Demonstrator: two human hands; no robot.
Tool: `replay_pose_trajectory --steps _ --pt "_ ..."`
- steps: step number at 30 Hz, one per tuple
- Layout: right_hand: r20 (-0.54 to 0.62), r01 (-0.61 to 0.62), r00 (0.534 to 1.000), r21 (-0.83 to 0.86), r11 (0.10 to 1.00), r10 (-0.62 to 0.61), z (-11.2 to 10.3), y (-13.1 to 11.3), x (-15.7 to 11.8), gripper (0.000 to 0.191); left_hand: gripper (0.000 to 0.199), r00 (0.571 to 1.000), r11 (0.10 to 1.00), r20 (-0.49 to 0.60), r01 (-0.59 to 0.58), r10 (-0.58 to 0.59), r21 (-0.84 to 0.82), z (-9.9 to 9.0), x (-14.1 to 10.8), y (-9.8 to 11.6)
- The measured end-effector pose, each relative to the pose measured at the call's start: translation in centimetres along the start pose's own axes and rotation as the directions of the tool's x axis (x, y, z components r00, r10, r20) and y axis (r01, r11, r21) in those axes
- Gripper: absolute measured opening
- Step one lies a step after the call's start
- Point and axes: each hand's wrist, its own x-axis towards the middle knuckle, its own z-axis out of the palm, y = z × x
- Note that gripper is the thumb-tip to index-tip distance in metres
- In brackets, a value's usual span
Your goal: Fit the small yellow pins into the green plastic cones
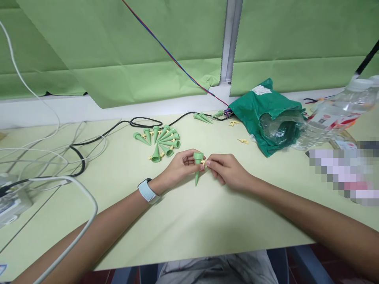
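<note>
A: Grips, quick?
B: On my feed, the left hand (184, 163) is closed on a green spike (198, 158), point down; the right hand (227, 169) pinches a small yellow piece (203, 162) at its side, near the cap.
A: Spike's location?
B: Over the table (213, 225); I can't tell if the tip touches. More green spikes (171, 137) lie fanned beyond the left hand. I see loose yellow pieces (243, 141) beside the green bag (256, 114).
</note>
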Motion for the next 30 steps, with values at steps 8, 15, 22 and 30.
replay_pose_trajectory --steps 8,15,22,30 --pt "0.021 -0.045 0.999 0.023 0.999 0.045 -0.2 0.2 0.1 0.031 0.025 1.0 1.0 0.017 0.007 -0.007 -0.022 -0.4 0.3 -0.9" --pt "0.004 0.351 0.91 -0.538 0.766 -0.414 -0.3 0.5 -0.5 0.022 0.025 0.999 0.997 0.031 0.019 -0.017 -0.069 -0.5 0.1 -0.8" --pt "0.077 -0.203 0.979 0.401 0.893 0.188 0.5 -0.2 0.3 0.031 0.038 0.998 1.0 -0.064 -0.005 0.007 0.025 0.0 0.0 -0.8" --pt "-0.038 0.184 0.971 -0.501 0.845 -0.234 0.1 -0.2 -0.7 0.032 0.025 0.998 0.998 0.06 0.013 -0.009 -0.068 -0.3 -0.1 -0.7"
